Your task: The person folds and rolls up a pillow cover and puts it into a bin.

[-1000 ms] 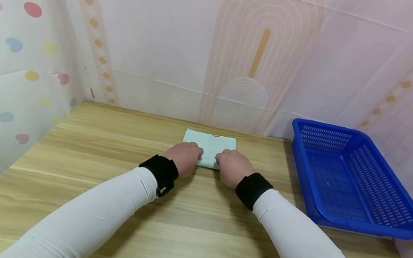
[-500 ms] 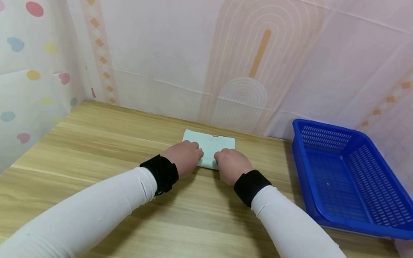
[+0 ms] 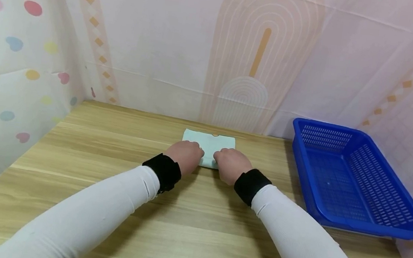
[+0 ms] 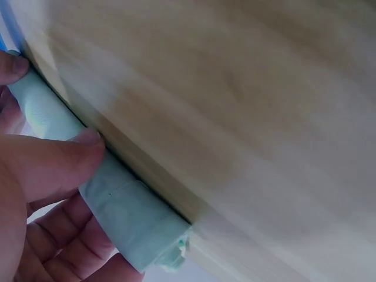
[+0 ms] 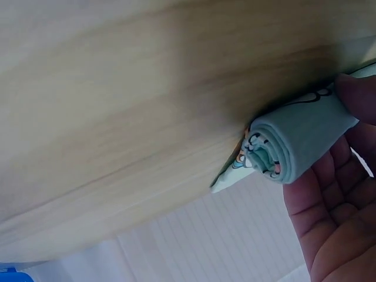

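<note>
A pale mint cloth [image 3: 209,141] lies at the far middle of the table, its near edge wound into a roll and the far part flat. In the right wrist view the end of the rolled cloth [image 5: 282,150] shows spiral layers with a dark and orange print. My left hand [image 3: 187,157] pinches the left part of the roll, thumb on the near side and fingers behind. On the right part, my right hand [image 3: 232,165] grips the roll between thumb and curled fingers. A small gap separates the two hands. The left wrist view shows the smooth roll [image 4: 135,211] under my left thumb.
A blue plastic basket [image 3: 338,192] with slotted walls stands on the right of the wooden table [image 3: 177,237]. Behind the table hangs a pale patterned cloth backdrop [image 3: 155,45], with another dotted one on the left.
Both hands stay on the rolled cloth with only slight shifts of the fingers and wrists. The cloth and basket keep their places.
</note>
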`<action>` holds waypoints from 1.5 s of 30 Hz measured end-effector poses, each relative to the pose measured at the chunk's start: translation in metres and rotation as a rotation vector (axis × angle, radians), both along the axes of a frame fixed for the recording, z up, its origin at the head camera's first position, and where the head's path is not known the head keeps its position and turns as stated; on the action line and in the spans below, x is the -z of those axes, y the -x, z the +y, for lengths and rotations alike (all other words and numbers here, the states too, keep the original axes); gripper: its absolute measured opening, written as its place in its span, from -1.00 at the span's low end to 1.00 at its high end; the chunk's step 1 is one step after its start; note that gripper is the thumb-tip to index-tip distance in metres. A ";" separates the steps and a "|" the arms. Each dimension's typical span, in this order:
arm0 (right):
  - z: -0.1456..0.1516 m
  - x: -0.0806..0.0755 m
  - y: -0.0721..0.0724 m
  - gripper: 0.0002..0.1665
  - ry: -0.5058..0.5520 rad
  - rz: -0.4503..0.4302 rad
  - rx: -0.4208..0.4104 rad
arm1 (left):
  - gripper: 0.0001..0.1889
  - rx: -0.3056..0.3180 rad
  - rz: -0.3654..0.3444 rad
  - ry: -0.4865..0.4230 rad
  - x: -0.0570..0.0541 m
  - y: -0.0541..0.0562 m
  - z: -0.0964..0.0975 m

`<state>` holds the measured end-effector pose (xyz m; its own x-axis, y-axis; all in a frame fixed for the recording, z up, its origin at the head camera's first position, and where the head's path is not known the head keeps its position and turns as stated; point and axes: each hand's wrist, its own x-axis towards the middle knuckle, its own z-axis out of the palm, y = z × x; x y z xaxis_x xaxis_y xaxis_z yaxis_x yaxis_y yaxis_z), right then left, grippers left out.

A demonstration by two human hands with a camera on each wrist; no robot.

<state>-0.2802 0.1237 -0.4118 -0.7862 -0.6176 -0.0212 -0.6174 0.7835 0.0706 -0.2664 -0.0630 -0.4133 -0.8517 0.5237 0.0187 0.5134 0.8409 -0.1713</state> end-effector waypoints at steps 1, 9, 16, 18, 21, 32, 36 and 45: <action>0.000 0.000 0.000 -0.89 0.001 -0.005 -0.002 | -0.90 0.001 -0.002 -0.003 0.000 0.001 -0.001; 0.002 -0.002 0.008 -0.84 0.016 -0.064 -0.003 | -0.87 -0.019 -0.032 -0.088 0.003 0.011 -0.005; 0.006 -0.003 0.016 -0.83 0.056 -0.140 0.036 | -0.82 -0.054 -0.069 -0.218 0.009 0.020 -0.011; 0.006 -0.007 0.017 -0.84 0.062 -0.171 0.051 | -0.79 -0.061 -0.074 -0.243 0.011 0.023 -0.013; 0.006 -0.011 0.019 -0.84 0.062 -0.212 0.063 | -0.77 -0.073 -0.091 -0.266 0.011 0.026 -0.014; 0.008 -0.015 0.034 -0.77 0.068 -0.322 0.106 | -0.83 -0.203 -0.301 -0.364 -0.005 0.034 -0.016; 0.009 -0.014 0.040 -0.76 0.066 -0.350 0.125 | -0.88 -0.230 -0.348 -0.407 0.000 0.043 -0.019; 0.008 -0.017 0.052 -0.81 0.118 -0.442 0.215 | -0.85 -0.251 -0.336 -0.445 -0.003 0.038 -0.018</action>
